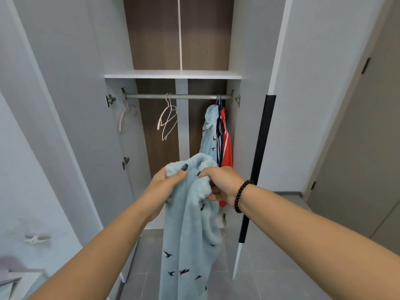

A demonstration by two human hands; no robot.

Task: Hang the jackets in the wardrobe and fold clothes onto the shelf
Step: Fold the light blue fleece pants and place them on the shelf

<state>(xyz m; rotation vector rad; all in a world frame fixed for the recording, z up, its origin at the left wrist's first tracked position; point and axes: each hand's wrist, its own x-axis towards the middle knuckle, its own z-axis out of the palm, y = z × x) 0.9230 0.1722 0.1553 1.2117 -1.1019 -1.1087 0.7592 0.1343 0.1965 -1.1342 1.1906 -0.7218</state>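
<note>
Open in front of me stands the wardrobe [255,61], its white shelf [173,74] bare along the front edge and the rail [151,96] below carrying spare hangers [167,118] mid-rail and two hung jackets [216,135] at the right end. I am holding a pale blue fleece garment [190,230] out before the opening, my left hand [166,185] pinching its top edge under the thumb, my right hand [220,182] curled tight round a bunched fold, the rest hanging toward the floor. I judge the long loose tail may drag or twist as I fold, and the bunched grip may spoil a neat crease.
</note>
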